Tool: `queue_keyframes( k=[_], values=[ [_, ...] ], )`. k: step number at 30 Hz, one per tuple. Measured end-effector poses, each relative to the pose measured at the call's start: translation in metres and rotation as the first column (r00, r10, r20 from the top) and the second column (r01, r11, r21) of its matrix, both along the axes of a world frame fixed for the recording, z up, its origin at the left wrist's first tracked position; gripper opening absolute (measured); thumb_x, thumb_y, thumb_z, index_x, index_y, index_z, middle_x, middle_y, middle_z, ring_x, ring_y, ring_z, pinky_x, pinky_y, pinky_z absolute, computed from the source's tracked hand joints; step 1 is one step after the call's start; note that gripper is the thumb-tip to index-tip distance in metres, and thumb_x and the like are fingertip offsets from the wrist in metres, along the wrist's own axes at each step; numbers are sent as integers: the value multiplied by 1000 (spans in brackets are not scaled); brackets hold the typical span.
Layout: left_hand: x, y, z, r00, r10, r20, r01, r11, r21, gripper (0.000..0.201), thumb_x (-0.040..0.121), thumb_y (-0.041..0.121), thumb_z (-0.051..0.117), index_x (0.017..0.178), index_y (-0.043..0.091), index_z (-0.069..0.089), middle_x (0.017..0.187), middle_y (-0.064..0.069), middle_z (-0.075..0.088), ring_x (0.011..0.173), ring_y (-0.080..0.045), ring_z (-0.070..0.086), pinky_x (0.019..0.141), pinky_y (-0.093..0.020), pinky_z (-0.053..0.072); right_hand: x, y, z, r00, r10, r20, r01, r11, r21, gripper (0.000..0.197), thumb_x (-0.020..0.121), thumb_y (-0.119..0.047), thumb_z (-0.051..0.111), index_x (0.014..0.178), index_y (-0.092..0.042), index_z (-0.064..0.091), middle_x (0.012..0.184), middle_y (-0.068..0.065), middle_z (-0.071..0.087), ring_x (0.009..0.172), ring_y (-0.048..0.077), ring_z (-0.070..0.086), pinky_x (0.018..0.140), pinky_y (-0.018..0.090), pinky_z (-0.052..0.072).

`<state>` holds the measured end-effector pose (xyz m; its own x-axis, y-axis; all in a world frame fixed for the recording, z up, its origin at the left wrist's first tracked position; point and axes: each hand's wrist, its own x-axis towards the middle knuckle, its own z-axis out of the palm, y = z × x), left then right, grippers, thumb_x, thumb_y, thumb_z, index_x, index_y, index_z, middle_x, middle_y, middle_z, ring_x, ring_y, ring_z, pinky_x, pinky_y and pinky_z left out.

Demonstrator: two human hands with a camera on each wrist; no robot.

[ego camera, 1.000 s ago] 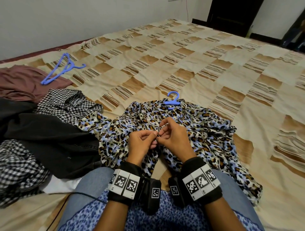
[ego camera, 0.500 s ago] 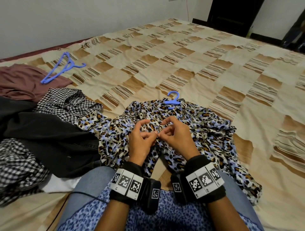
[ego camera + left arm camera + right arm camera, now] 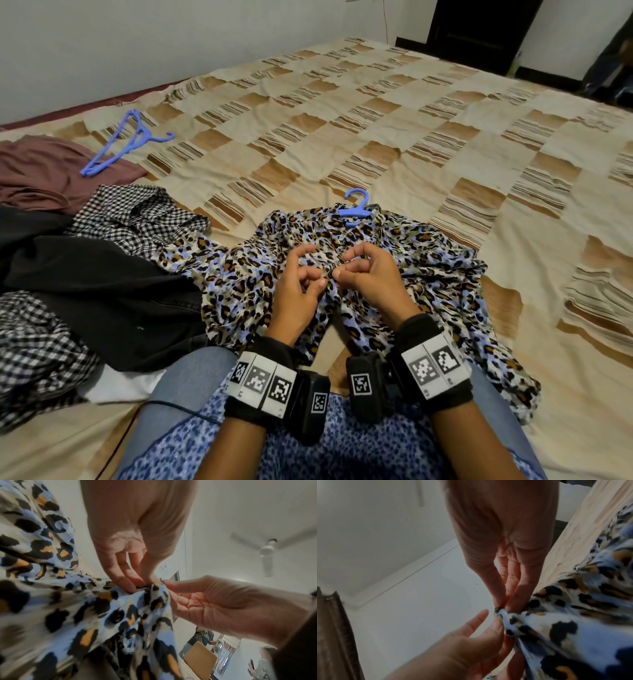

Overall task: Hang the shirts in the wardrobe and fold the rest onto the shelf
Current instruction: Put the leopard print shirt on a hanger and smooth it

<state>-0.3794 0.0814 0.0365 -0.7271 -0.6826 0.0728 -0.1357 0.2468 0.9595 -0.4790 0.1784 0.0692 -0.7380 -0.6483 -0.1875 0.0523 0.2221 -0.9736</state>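
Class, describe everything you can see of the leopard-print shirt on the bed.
The shirt is thin, crumpled fabric printed in blue, black and tan. It lies spread on the bedcover, a blue hanger in its neck. The left hand and right hand pinch its front edges together mid-chest.

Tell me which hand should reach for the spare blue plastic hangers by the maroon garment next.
Left, probably. The spare blue plastic hangers lie far left beside the maroon garment, on the left hand's side. The right hand would cross over; both pinch the leopard-print shirt.
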Motion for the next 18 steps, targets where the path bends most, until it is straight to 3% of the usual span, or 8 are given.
queue_keyframes(
  k=[4,7,10,15,18],
  values=[
    [1,-3,-9,981,88,171,-93,995,21,40,85,-2,61,117,19,51,93,0,67,68,-7,56,64,-16,43,3,-5,-13,971,11,-241,32,984,174,23,81,-2,66,85,-20,54,75,9,69,76,23,67,81,44,55],
    [0,-8,-11,967,145,208,-150,989,11,32,88,4,59,115,18,54,94,5,66,71,-8,58,61,-19,44,3,-7,-14,957,28,-288,26,983,183,23,83,-3,60,81,-25,53,73,8,68,78,23,67,82,44,54],
    [0,-7,-11,959,143,246,-142,990,-22,25,88,12,61,110,21,56,98,2,67,79,-13,62,71,-30,52,1,-7,-12,951,27,-308,29,984,177,17,84,-3,60,83,-19,56,68,1,63,75,22,67,79,41,55],
    [1,-12,-22,908,213,359,-185,976,-112,16,90,14,58,104,21,59,102,-1,66,90,-18,62,77,-31,51,-5,-6,-13,938,1,-346,58,985,160,9,84,-3,62,88,-11,59,72,7,65,74,24,66,78,42,55],
    [3,-17,-24,880,243,407,-207,969,-131,14,90,15,56,101,22,60,105,-3,66,94,-21,61,79,-33,51,-2,-6,-12,926,120,-358,-11,956,292,5,83,-9,66,81,-8,61,77,14,68,75,26,67,79,43,56]
  ],
)
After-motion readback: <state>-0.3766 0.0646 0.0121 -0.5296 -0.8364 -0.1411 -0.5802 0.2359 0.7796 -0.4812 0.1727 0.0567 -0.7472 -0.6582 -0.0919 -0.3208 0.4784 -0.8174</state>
